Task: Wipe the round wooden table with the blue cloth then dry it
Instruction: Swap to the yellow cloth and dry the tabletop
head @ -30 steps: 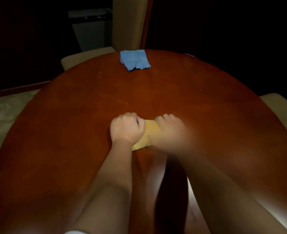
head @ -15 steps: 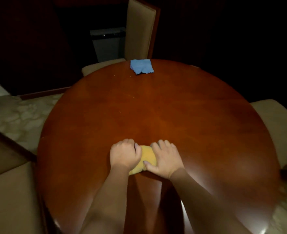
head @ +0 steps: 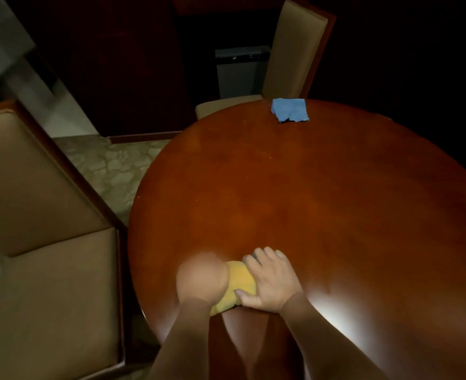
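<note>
A bunched yellow cloth lies on the round wooden table, near its front left edge. My left hand, blurred, sits fisted on the cloth's left side. My right hand grips its right side, fingers curled over the top and thumb pressed against the near edge. The blue cloth lies crumpled at the table's far edge, well away from both hands.
A tan upholstered chair stands close against the table's left edge. Another chair is tucked in at the far side behind the blue cloth. A grey bin stands beyond it. Patterned carpet shows between chair and table.
Both hands have drawn the yellow cloth back toward me and to the table's near left. The view has swung left, bringing the left chair into sight.
</note>
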The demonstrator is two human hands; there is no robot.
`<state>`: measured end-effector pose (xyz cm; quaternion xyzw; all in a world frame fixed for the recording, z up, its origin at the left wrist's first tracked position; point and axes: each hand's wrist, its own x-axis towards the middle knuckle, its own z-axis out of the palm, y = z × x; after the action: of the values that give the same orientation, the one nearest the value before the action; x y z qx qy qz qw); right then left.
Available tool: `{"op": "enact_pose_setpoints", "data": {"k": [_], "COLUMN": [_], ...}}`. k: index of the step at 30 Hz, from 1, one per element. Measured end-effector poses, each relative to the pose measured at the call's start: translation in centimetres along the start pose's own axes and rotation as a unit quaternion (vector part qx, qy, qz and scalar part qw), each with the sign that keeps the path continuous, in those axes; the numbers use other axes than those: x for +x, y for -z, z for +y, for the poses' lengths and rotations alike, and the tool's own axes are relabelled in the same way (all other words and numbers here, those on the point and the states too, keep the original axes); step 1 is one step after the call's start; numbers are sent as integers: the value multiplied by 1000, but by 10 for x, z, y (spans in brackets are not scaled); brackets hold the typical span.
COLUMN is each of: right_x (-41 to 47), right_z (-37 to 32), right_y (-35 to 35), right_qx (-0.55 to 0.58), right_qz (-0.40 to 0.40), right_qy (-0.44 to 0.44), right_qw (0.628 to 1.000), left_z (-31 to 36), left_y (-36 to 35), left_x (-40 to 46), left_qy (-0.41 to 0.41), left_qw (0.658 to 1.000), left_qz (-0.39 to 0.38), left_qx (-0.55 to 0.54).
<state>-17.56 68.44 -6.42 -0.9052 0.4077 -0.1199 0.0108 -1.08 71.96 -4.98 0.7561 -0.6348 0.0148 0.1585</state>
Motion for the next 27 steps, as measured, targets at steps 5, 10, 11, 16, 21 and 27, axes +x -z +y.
{"op": "enact_pose_setpoints", "data": {"k": [5, 10, 11, 16, 21, 27], "right_x": [31, 73, 83, 133, 181, 224], "right_z": [15, 30, 33, 49, 68, 87], "right_y": [-6, -15, -17, -24, -33, -39], "right_qx": [0, 18, 20, 14, -7, -30], "right_qz": [-4, 14, 19, 34, 61, 70], "right_qy": [24, 15, 11, -11, -26, -46], "right_qw": [1000, 1000, 1000, 999, 998, 996], "left_z": [-6, -18, -20, -34, -46, -51], "left_y": [-10, -19, -20, -32, -46, -55], "left_x": [27, 72, 82, 138, 198, 251], "left_qy": [12, 14, 15, 1, -18, -38], "left_qw": [1000, 999, 999, 999, 998, 997], "left_qz": [12, 27, 31, 45, 44, 27], "left_qx": [-11, -18, -20, -30, -48, -54]}}
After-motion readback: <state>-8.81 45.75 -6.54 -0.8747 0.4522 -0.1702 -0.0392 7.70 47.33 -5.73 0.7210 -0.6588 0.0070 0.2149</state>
